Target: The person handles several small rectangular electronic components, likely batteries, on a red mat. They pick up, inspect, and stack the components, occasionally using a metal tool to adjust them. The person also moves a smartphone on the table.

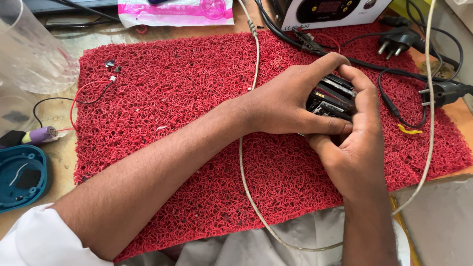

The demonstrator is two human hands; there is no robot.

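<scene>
Both hands close on one small black electronic module (pixel 331 97), held just above the right part of the red looped mat (pixel 177 108): the left hand (pixel 283 101) wraps it from the left with fingers arched over the top and the thumb along its lower edge, while the right hand (pixel 352 143) comes up from below, its fingers curled over the right side. Each grip is shut on the module, with little of the part showing between them, so how firmly it is seated cannot be told. The likely trouble is a slip: if the thumbs press hard against a tight seam or connector, the module could jump free and fall onto the mat or roll toward the black mains plug (pixel 396 42) and the second plug (pixel 446 92) lying near the right edge. A pale cable (pixel 245 162) runs under the left wrist and across the mat; a sideways pull of the forearm could drag it and whatever it joins. Black leads (pixel 389 98) loop right beside the hands and may snag a finger. The white bench instrument (pixel 327 12) stands close behind, so a sudden jerk could knock it. Loose red and black wires (pixel 93 91) and a teal housing (pixel 22 177) lie well apart at the left of the bench.
</scene>
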